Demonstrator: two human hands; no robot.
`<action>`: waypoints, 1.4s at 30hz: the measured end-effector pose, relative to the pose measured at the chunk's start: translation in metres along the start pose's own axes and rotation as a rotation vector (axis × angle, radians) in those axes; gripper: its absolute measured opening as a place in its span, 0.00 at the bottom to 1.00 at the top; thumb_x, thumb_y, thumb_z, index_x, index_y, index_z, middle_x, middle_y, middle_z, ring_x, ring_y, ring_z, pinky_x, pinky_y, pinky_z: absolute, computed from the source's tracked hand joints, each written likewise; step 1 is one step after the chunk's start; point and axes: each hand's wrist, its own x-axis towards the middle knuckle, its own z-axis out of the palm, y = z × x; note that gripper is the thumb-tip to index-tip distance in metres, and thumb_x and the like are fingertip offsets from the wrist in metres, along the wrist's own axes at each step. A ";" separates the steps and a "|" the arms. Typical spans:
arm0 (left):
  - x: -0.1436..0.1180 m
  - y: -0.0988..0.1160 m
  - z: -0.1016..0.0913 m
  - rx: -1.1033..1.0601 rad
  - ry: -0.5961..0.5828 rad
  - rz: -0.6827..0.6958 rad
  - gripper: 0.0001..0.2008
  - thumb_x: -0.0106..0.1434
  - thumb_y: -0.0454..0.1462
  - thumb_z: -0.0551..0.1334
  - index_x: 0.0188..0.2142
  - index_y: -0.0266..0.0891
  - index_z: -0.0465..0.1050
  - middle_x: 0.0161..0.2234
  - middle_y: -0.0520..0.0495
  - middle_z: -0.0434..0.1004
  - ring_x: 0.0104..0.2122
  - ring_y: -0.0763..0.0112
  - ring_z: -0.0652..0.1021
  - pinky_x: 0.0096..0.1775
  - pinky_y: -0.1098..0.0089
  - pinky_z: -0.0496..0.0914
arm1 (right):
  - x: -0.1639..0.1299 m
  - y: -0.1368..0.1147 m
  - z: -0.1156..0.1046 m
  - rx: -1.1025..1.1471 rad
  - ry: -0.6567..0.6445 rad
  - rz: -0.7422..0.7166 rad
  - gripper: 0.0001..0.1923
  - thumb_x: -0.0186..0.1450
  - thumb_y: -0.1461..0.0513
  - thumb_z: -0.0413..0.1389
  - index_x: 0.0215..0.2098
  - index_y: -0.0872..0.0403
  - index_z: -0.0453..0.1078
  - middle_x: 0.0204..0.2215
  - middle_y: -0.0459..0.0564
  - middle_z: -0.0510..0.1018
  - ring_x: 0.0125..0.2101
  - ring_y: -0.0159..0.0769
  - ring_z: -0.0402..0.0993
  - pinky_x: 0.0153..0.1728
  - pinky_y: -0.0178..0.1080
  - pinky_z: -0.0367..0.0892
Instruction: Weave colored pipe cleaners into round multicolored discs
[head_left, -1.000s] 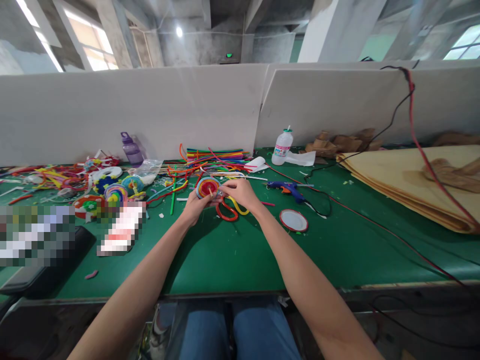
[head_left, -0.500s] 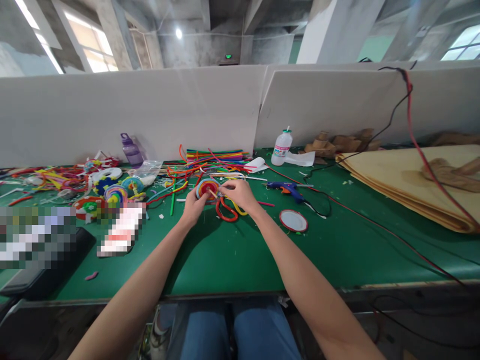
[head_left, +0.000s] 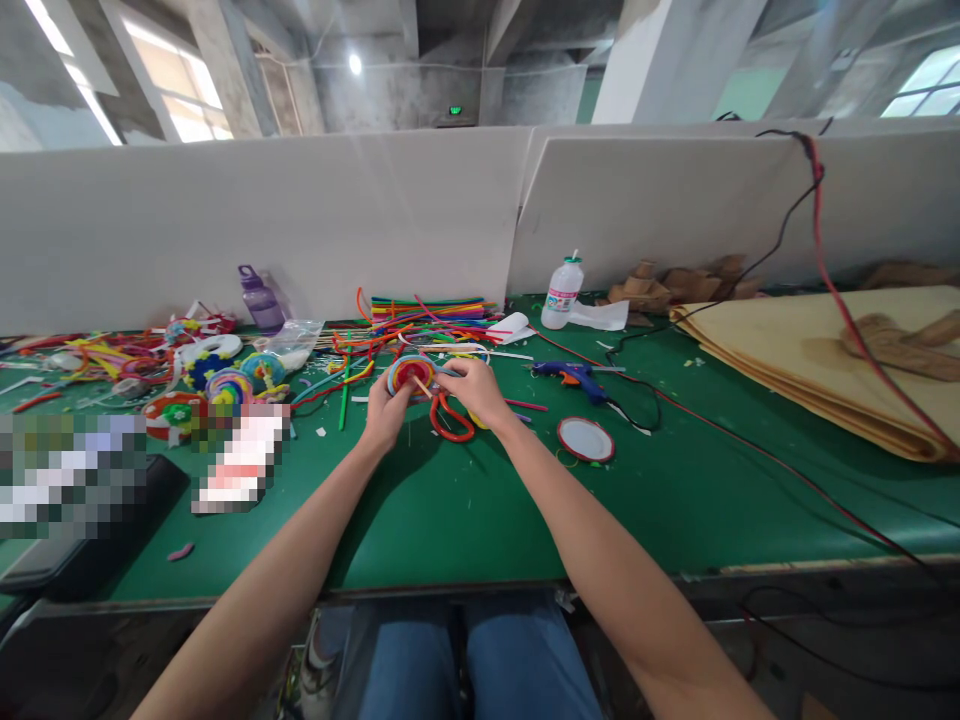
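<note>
Gripping fuzzy coiled disc (head_left: 411, 374), both hands, left hand (head_left: 388, 408), right hand (head_left: 474, 389)

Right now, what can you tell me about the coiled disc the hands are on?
The coiled disc is a round spiral of fuzzy-looking craft stems: red centre, then yellow and orange rings, blue outer rim. It is held just above the green table, tilted toward the camera. The left hand grips its lower left edge; the right hand pinches its right side. A thin stick crosses its face.
</note>
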 end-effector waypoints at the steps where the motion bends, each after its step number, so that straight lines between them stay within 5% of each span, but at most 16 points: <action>1: 0.000 0.000 0.000 -0.005 -0.001 -0.005 0.17 0.50 0.42 0.68 0.40 0.39 0.74 0.37 0.47 0.79 0.33 0.63 0.80 0.35 0.63 0.76 | 0.000 0.001 0.000 0.006 0.001 0.001 0.09 0.57 0.62 0.55 0.21 0.56 0.71 0.19 0.43 0.74 0.25 0.31 0.69 0.28 0.32 0.58; 14: -0.001 0.004 0.002 -0.015 0.025 -0.038 0.20 0.44 0.39 0.72 0.37 0.37 0.73 0.32 0.49 0.77 0.28 0.69 0.77 0.32 0.68 0.74 | -0.002 -0.002 0.007 -0.038 0.016 -0.013 0.09 0.60 0.62 0.55 0.24 0.56 0.74 0.20 0.44 0.76 0.26 0.31 0.70 0.29 0.32 0.60; 24: 0.000 0.004 -0.004 0.025 -0.051 -0.124 0.21 0.47 0.44 0.71 0.39 0.37 0.74 0.35 0.47 0.79 0.34 0.64 0.79 0.36 0.65 0.75 | 0.006 0.010 -0.006 -0.049 -0.004 -0.043 0.11 0.62 0.58 0.56 0.27 0.55 0.77 0.21 0.47 0.78 0.25 0.35 0.75 0.29 0.34 0.64; 31: 0.012 0.001 -0.015 -0.129 0.266 -0.040 0.20 0.48 0.42 0.70 0.39 0.36 0.72 0.36 0.45 0.79 0.33 0.66 0.80 0.37 0.66 0.75 | 0.010 0.010 -0.025 -0.179 0.216 0.007 0.17 0.67 0.54 0.50 0.33 0.55 0.76 0.29 0.51 0.81 0.32 0.37 0.76 0.33 0.35 0.65; 37: 0.018 -0.001 -0.024 -0.160 0.327 -0.091 0.18 0.51 0.42 0.69 0.40 0.37 0.71 0.34 0.47 0.79 0.30 0.68 0.81 0.33 0.69 0.74 | -0.006 0.006 -0.010 -0.740 -0.174 0.096 0.15 0.59 0.52 0.61 0.33 0.57 0.74 0.36 0.61 0.79 0.39 0.47 0.76 0.36 0.40 0.66; 42: 0.016 -0.002 -0.021 -0.149 0.318 -0.110 0.18 0.51 0.43 0.68 0.39 0.37 0.71 0.30 0.48 0.78 0.27 0.69 0.80 0.30 0.71 0.72 | -0.015 0.004 0.007 -0.856 -0.210 0.081 0.20 0.60 0.57 0.60 0.46 0.62 0.69 0.45 0.66 0.75 0.47 0.52 0.71 0.42 0.43 0.67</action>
